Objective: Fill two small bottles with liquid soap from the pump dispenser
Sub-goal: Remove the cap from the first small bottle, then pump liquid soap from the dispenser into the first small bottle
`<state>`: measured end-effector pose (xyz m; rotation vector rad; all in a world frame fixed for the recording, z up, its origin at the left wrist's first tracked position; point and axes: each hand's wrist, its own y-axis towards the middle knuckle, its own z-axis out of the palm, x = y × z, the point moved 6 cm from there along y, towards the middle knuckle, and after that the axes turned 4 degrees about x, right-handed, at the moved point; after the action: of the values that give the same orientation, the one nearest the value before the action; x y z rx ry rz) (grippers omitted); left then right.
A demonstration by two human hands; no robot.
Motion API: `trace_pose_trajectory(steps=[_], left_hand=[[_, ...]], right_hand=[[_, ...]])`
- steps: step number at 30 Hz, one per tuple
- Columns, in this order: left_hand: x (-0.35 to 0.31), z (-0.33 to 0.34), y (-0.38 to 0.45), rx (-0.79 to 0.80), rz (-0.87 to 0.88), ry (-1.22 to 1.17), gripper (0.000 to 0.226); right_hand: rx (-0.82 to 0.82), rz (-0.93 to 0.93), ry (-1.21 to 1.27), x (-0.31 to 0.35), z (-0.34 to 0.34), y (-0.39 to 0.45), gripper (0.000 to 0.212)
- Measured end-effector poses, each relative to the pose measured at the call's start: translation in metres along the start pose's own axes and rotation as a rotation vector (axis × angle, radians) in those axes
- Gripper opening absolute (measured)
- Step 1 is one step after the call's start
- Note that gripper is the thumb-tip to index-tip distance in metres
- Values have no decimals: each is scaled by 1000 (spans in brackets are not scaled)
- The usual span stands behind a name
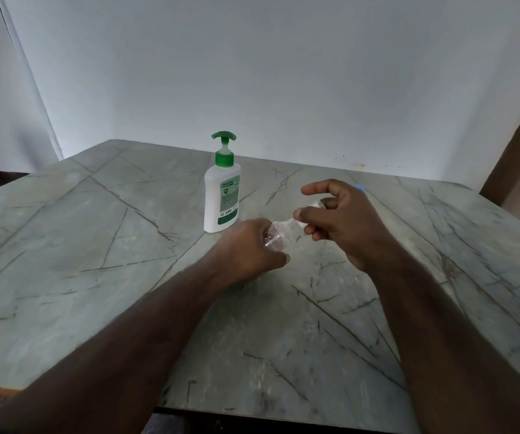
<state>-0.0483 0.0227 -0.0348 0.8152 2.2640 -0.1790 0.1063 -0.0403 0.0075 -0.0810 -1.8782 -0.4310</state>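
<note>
Bottle (276, 234) above table (95, 245) centre

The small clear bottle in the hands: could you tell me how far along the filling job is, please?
Nothing looks filled yet. The left hand grips the small clear bottle, which looks empty, while the right hand pinches its cap end, apparently unscrewing it. The pump dispenser stands untouched behind. Both fills remain; no second bottle is clearly visible.
</note>
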Motion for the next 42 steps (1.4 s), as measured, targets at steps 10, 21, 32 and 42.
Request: trace_pose_trajectory(steps=[10, 21, 32, 42], left_hand=[[8, -7, 0, -85, -41, -215, 34], [15, -11, 5, -157, -38, -313, 28], [21, -11, 5, -157, -40, -312, 29], [21, -11, 6, -152, -40, -309, 29]], right_hand=[[-134, 89, 212, -15, -46, 5, 17], [-364, 121, -277, -57, -72, -7, 24], [-229, 35, -652, -71, -54, -3, 29], [-228, 89, -598, -79, -61, -1, 39]])
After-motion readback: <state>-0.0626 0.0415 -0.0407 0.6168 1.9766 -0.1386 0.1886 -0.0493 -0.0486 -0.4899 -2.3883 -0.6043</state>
